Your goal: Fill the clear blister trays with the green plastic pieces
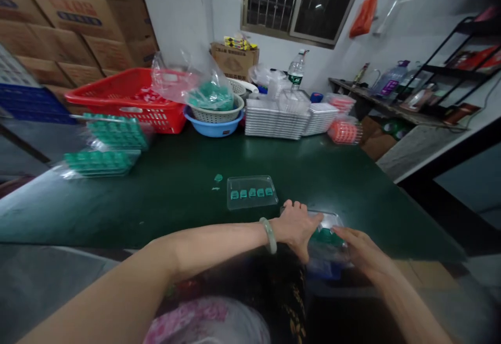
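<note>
A clear plastic tray (332, 220) with green pieces (325, 236) in it is between my hands at the table's front edge, blurred by motion. My left hand (298, 228), a pale bracelet (269, 235) on its wrist, grips the tray's left side, with fingers over the far edge and thumb nearer me. My right hand (362, 250) holds the right side, its fingertips by the green pieces. Left of them, a second clear tray (252, 182) lies flat with a row of several small green pieces. Two green scraps (218, 178) lie beside it.
Clear trays (274, 119) are stacked at the back of the green table (176, 187). A red basket (129, 98) and a blue basin (213, 129) with a colander stand to their left. Packs of green pieces (97, 161) lie far left; red-pink packs (345, 131) lie back right.
</note>
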Demonstrator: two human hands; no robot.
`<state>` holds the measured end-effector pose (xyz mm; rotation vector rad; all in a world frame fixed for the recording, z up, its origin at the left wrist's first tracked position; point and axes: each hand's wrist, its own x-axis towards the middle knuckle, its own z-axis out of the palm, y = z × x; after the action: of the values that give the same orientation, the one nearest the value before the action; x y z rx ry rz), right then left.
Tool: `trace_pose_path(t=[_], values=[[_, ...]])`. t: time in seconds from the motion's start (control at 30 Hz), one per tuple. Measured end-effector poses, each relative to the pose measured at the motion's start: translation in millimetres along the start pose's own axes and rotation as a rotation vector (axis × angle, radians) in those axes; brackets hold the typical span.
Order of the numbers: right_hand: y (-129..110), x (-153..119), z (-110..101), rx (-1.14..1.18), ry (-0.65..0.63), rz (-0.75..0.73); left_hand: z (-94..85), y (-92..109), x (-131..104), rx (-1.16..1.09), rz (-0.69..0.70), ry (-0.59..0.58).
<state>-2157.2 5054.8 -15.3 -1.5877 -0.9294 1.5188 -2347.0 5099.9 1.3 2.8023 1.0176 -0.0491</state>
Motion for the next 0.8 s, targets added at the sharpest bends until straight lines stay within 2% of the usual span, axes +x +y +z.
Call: trace_pose_path(t=[0.1,0.17,0.27,0.33,0.43,0.53,0.67,0.8], values=[[-18.2,-8.9,23.7,0.003,-0.047,0.009,-18.6,-9.2,-28.6,0.002,-0.024,0.042],[-36.0,-4.6,44.8,-0.015,-0.067,-0.056,-37.2,-22.9,-47.1,0.038,-0.057,0.091],[-62.6,22.7,82.7,-0.050,-0.160,-0.197,-61.8,-54.6,-65.9,0.104,-0.162,0.108],[-74.8,49.4,107.6,-0.133,-0.190,-0.239,-68.7,-78.3,-70.9,0.122,-0.266,0.060],[-80.0,85.5,135.8,-0.303,-0.125,-0.224,-63.3,-107.7,-70.5,0.110,-0.381,-0.055],[-73.6,102.5,150.0,-0.361,-0.075,-0.194,-51.2,-126.1,-66.1,0.055,-0.414,-0.136],[-66.1,98.2,154.3,-0.360,-0.083,-0.134,-41.5,-139.2,-61.8,-0.054,-0.332,-0.177],[-65.4,86.3,152.1,-0.338,-0.159,-0.030,-33.4,-139.5,-71.4,-0.025,-0.288,-0.104]])
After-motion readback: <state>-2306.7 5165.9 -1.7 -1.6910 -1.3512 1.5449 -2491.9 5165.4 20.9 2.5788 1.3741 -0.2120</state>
